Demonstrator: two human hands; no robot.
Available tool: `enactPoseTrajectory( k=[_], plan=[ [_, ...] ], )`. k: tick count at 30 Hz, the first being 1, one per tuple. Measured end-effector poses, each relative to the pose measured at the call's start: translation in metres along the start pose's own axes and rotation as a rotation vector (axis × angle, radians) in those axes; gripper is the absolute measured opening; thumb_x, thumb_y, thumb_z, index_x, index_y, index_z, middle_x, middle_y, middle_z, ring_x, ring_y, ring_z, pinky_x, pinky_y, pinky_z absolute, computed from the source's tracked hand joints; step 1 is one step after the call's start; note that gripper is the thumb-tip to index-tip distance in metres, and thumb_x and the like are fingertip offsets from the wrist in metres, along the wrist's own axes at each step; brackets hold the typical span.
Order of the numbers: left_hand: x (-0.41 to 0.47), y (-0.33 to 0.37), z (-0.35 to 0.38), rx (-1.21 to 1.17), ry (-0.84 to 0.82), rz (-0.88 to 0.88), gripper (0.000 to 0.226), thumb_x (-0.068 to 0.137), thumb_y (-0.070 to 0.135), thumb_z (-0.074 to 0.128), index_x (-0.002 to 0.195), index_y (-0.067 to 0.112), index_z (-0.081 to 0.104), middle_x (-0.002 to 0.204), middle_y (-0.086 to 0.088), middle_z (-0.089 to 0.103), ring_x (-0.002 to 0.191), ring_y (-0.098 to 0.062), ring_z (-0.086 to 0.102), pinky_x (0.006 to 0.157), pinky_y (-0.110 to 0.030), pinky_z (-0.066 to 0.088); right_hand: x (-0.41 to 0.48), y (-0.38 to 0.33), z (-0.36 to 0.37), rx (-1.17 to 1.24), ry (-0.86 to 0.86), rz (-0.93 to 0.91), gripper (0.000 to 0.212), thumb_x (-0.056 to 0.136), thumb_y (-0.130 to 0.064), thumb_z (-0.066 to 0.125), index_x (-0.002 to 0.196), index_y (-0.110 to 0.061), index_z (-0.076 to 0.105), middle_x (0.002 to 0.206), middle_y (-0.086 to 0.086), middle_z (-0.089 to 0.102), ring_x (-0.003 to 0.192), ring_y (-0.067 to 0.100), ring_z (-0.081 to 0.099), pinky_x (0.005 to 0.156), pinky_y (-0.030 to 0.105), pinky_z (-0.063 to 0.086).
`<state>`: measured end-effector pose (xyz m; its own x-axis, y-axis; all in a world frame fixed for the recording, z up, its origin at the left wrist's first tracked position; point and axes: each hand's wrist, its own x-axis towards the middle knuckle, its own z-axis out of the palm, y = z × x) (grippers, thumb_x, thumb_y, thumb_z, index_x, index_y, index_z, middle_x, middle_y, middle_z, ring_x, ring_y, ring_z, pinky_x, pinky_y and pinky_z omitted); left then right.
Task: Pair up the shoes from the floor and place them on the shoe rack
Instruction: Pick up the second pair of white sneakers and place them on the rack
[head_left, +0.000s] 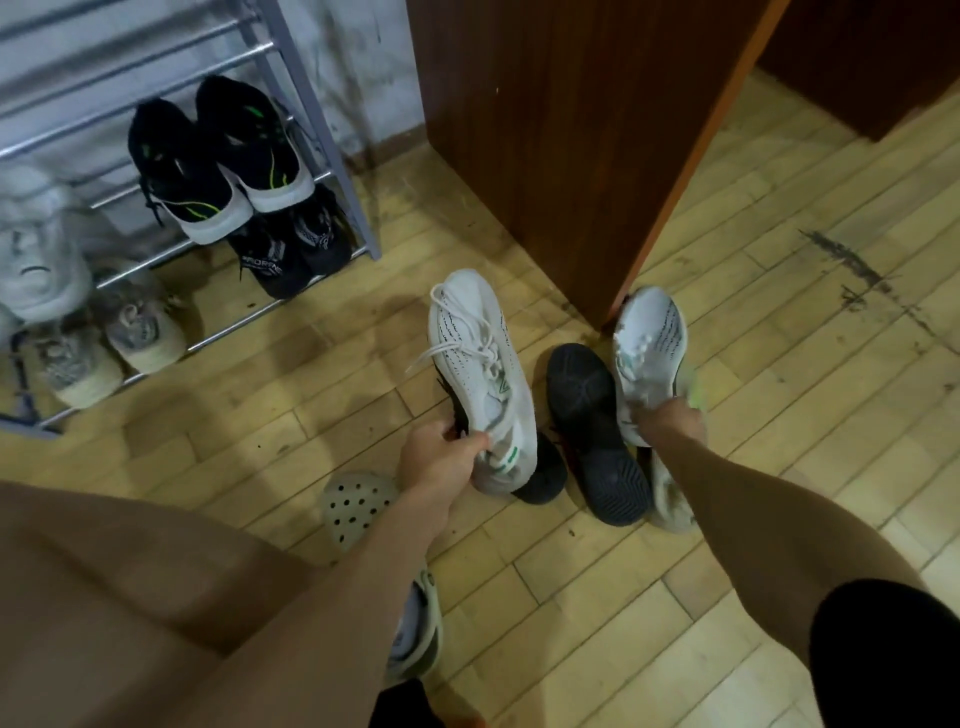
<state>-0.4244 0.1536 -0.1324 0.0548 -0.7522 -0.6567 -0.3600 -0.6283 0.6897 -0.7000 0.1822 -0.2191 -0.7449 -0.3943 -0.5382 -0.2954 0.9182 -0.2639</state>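
My left hand (439, 457) grips the heel of a white laced sneaker (480, 364), held toe away from me above the floor. My right hand (670, 418) grips the heel of the matching white sneaker (649, 348). A dark shoe (592, 431) lies sole up on the floor between the two, and part of another dark shoe (545, 475) shows under the left sneaker. The metal shoe rack (332, 140) stands at the upper left, holding a black pair with green accents (218, 150), a dark pair (291, 249) below it, a grey pair (109, 338) and a pale shoe (36, 244).
A brown wooden cabinet (571, 130) stands just beyond the held shoes. A beige holed clog (358, 506) is on my foot near my left arm. A worn pale shoe (670, 493) lies under my right forearm. The floor is light wooden parquet (831, 415) with dark scuff marks.
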Motion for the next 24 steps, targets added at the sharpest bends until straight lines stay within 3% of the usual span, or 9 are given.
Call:
enactPoseTrajectory(
  k=[3, 7, 10, 14, 15, 18, 22, 24],
  plan=[
    [-0.006, 0.01, 0.006, -0.045, -0.015, 0.036, 0.015, 0.067, 0.022, 0.076, 0.081, 0.024, 0.072, 0.085, 0.001, 0.075, 0.082, -0.021, 0.071, 0.078, -0.042, 0.059, -0.009, 0.004, -0.019, -0.084, -0.081, -0.104, 0.05, 0.087, -0.039, 0.061, 0.115, 0.003, 0.059, 0.11, 0.021, 0.067, 0.096, 0.036, 0.066, 0.075, 0.039, 0.055],
    [-0.02, 0.018, 0.01, -0.12, -0.005, 0.027, 0.017, 0.071, 0.015, 0.076, 0.069, 0.028, 0.065, 0.081, -0.003, 0.073, 0.077, -0.023, 0.071, 0.066, -0.036, 0.061, -0.028, 0.01, -0.041, -0.06, -0.167, -0.118, 0.049, 0.083, -0.035, 0.069, 0.111, 0.004, 0.061, 0.102, 0.02, 0.066, 0.085, 0.035, 0.068, 0.074, 0.042, 0.06],
    [-0.031, 0.019, 0.01, -0.132, 0.012, 0.025, 0.013, 0.075, 0.018, 0.074, 0.071, 0.025, 0.064, 0.075, 0.0, 0.07, 0.071, -0.016, 0.069, 0.049, -0.023, 0.055, -0.042, 0.018, -0.056, -0.023, -0.176, -0.105, 0.051, 0.076, -0.032, 0.076, 0.109, 0.004, 0.065, 0.105, 0.019, 0.067, 0.095, 0.034, 0.068, 0.079, 0.045, 0.059],
    [-0.04, 0.019, 0.005, -0.181, 0.04, 0.01, 0.008, 0.078, 0.018, 0.072, 0.075, 0.015, 0.066, 0.075, -0.002, 0.068, 0.066, -0.014, 0.065, 0.038, -0.016, 0.047, -0.065, 0.023, -0.077, -0.038, -0.159, -0.122, 0.042, 0.073, -0.029, 0.077, 0.098, 0.004, 0.069, 0.083, 0.013, 0.065, 0.062, 0.027, 0.065, 0.045, 0.032, 0.055],
    [-0.043, 0.019, 0.002, -0.196, 0.046, 0.004, 0.009, 0.077, 0.018, 0.073, 0.074, 0.014, 0.065, 0.075, -0.002, 0.068, 0.065, -0.015, 0.064, 0.038, -0.017, 0.047, -0.071, 0.023, -0.08, -0.05, -0.156, -0.136, 0.042, 0.074, -0.029, 0.077, 0.097, 0.004, 0.069, 0.082, 0.013, 0.065, 0.061, 0.027, 0.065, 0.047, 0.033, 0.055],
    [-0.05, 0.018, -0.007, -0.206, 0.06, 0.013, 0.013, 0.076, 0.018, 0.073, 0.072, 0.014, 0.062, 0.076, -0.003, 0.067, 0.067, -0.016, 0.064, 0.043, -0.021, 0.048, -0.088, 0.021, -0.086, -0.066, -0.14, -0.191, 0.04, 0.074, -0.027, 0.075, 0.101, 0.002, 0.068, 0.094, 0.015, 0.069, 0.085, 0.031, 0.07, 0.073, 0.039, 0.06],
    [-0.057, 0.025, -0.031, -0.139, 0.13, 0.075, 0.019, 0.075, 0.023, 0.073, 0.074, 0.008, 0.061, 0.075, -0.005, 0.063, 0.067, -0.02, 0.061, 0.052, -0.025, 0.049, -0.113, 0.003, -0.087, -0.135, -0.08, -0.374, 0.032, 0.078, -0.016, 0.065, 0.109, -0.009, 0.07, 0.105, 0.01, 0.071, 0.094, 0.023, 0.067, 0.075, 0.03, 0.054],
    [-0.062, 0.033, -0.045, -0.155, 0.146, 0.097, 0.021, 0.075, 0.023, 0.073, 0.072, 0.007, 0.06, 0.069, -0.005, 0.059, 0.06, -0.018, 0.056, 0.047, -0.022, 0.046, -0.126, -0.016, -0.085, -0.159, -0.067, -0.487, 0.03, 0.08, -0.014, 0.057, 0.106, -0.013, 0.072, 0.103, 0.007, 0.072, 0.094, 0.022, 0.066, 0.074, 0.028, 0.053]
  ],
)
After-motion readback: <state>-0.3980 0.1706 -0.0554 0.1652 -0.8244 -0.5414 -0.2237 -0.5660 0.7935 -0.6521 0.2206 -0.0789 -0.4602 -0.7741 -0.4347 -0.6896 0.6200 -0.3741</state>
